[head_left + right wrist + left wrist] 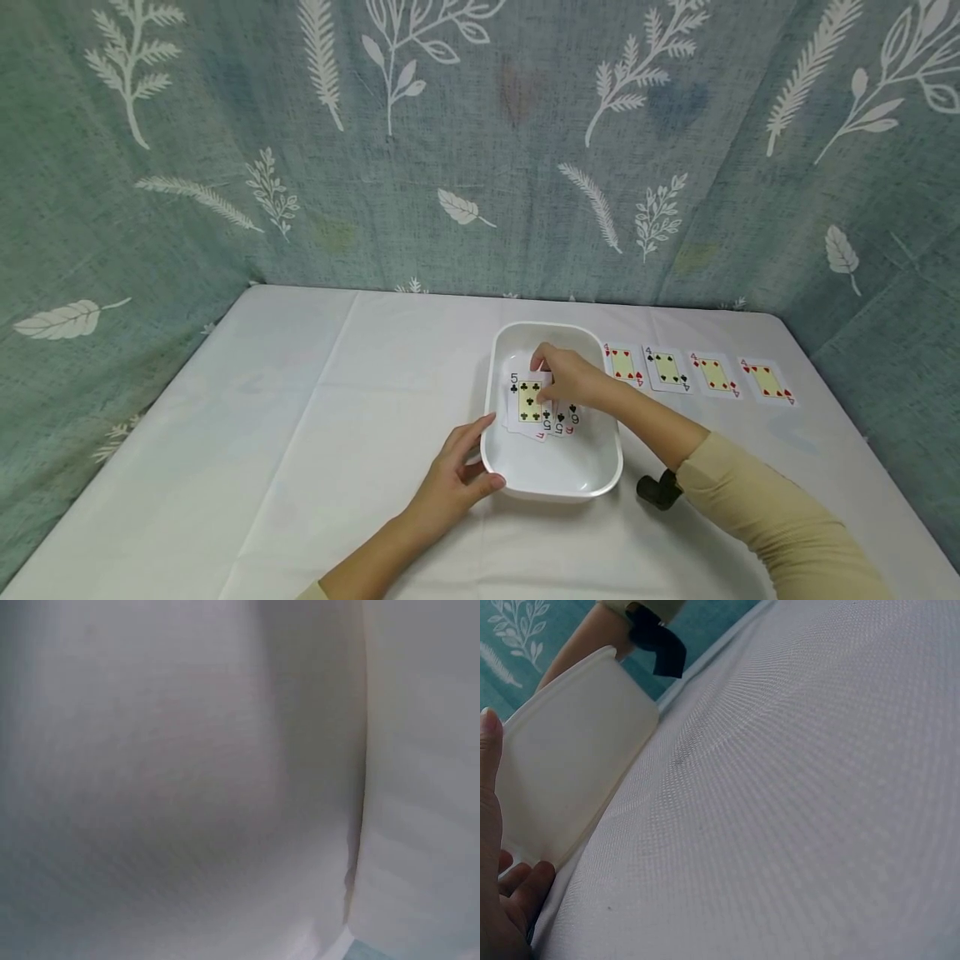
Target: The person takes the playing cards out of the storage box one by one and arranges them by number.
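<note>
A white plastic tub stands on the table, with several overlapping playing cards in it. On top lies a five of clubs; corners of other fives and sixes stick out beneath. My right hand reaches over the tub's right rim and pinches the five of clubs near its upper right edge; the fingers partly cover the cards. At the near left corner, my left hand holds the tub from outside with thumb and fingers. In the left wrist view its fingers touch the tub's lower wall. The right wrist view shows no hand.
Right of the tub lies a row of fours: a red four beside the rim, a black four, a four of diamonds and another red four. A black strap hangs near the right sleeve. Patterned curtain backs the table.
</note>
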Tool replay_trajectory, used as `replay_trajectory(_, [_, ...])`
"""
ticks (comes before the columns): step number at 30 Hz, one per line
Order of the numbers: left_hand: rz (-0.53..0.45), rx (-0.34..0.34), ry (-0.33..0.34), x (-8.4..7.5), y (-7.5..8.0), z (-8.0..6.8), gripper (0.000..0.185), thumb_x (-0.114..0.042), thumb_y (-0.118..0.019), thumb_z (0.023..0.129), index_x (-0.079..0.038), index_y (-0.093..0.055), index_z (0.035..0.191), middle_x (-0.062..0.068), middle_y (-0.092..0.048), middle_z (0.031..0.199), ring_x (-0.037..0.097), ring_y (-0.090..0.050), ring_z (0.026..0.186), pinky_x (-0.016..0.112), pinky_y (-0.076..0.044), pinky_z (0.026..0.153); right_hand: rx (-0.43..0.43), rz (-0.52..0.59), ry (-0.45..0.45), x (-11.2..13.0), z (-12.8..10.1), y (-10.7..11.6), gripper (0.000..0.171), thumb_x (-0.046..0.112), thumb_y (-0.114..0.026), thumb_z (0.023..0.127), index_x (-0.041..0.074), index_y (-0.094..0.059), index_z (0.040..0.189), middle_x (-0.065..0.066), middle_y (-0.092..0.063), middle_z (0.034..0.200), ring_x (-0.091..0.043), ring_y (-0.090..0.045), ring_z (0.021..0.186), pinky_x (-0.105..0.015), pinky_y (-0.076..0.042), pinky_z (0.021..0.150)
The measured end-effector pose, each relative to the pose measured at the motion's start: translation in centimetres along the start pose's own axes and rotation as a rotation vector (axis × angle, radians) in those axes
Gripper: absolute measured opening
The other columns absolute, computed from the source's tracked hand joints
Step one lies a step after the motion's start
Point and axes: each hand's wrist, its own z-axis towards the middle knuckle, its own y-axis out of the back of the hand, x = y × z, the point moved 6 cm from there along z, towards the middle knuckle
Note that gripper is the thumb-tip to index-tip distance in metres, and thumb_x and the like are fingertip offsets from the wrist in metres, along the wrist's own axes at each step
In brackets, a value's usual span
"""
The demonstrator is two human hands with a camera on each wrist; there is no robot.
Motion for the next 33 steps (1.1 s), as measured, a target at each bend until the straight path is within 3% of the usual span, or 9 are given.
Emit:
replay_trajectory(6, [-0.006, -0.01, 0.025, 0.2, 0.0, -0.1, 0.077, -0.013, -0.072, 0.082, -0.01, -0.031, 0.147, 0.017, -0.035, 0.138, 0.035, -0.044, 0.127, 0.029, -0.049, 0.099, 0.008, 0.061, 0.087, 0.4, -0.8, 0.6, 0.035, 0.001, -0.072, 0.082, 0.009, -0.053, 0.11, -0.007, -0.06, 0.097, -0.015, -0.057, 0.078, -0.024, -0.053, 0.065])
replay_trajectory(11, [-0.009, 0.0, 0.008, 0.0, -0.1, -0.1, 0.076, -0.013, -0.071, 0.083, -0.009, -0.03, 0.148, 0.018, -0.034, 0.138, 0.037, -0.043, 0.127, 0.029, -0.049, 0.099, -0.009, 0.115, 0.166, 0.6, -1.5, 1.3, 0.031, 0.003, -0.069, 0.084, 0.011, -0.055, 0.111, -0.007, -0.06, 0.101, -0.016, -0.059, 0.083, -0.028, -0.054, 0.07])
replay_trajectory(17, [-0.003, -0.007, 0.015, -0.1, 0.0, -0.2, 0.078, -0.014, -0.073, 0.082, -0.011, -0.03, 0.148, 0.017, -0.035, 0.138, 0.034, -0.043, 0.128, 0.027, -0.049, 0.099, -0.03, 0.251, 0.212, 0.3, -2.2, 2.0, 0.03, 0.004, -0.069, 0.085, 0.007, -0.057, 0.112, -0.01, -0.06, 0.103, -0.016, -0.062, 0.083, -0.027, -0.056, 0.069])
replay_trajectory(24, [0.009, -0.013, 0.03, -0.1, 0.1, -0.2, 0.077, -0.009, -0.072, 0.082, -0.011, -0.031, 0.147, 0.017, -0.035, 0.139, 0.034, -0.042, 0.129, 0.027, -0.049, 0.099, -0.049, 0.45, 0.224, 0.1, -3.4, 3.1, 0.035, 0.0, -0.069, 0.083, -0.001, -0.057, 0.115, -0.015, -0.06, 0.101, -0.019, -0.063, 0.076, -0.041, -0.06, 0.07])
replay_trajectory(27, [0.007, -0.011, 0.038, -0.1, 0.1, -0.2, 0.077, -0.009, -0.072, 0.082, -0.012, -0.031, 0.147, 0.017, -0.034, 0.139, 0.034, -0.042, 0.129, 0.027, -0.048, 0.1, -0.049, 0.47, 0.219, 0.1, -4.0, 3.5, 0.035, 0.0, -0.069, 0.083, 0.0, -0.056, 0.116, -0.015, -0.061, 0.095, -0.018, -0.062, 0.074, -0.048, -0.059, 0.072])
replay_trajectory(33, [-0.009, -0.002, -0.003, -0.2, 0.1, -0.1, 0.076, -0.012, -0.071, 0.083, -0.009, -0.03, 0.147, 0.019, -0.034, 0.138, 0.036, -0.042, 0.128, 0.03, -0.048, 0.1, -0.053, 0.454, 0.191, 0.0, -5.2, 4.5, 0.036, -0.001, -0.067, 0.085, -0.001, -0.055, 0.119, -0.014, -0.062, 0.095, -0.018, -0.062, 0.075, -0.049, -0.058, 0.074])
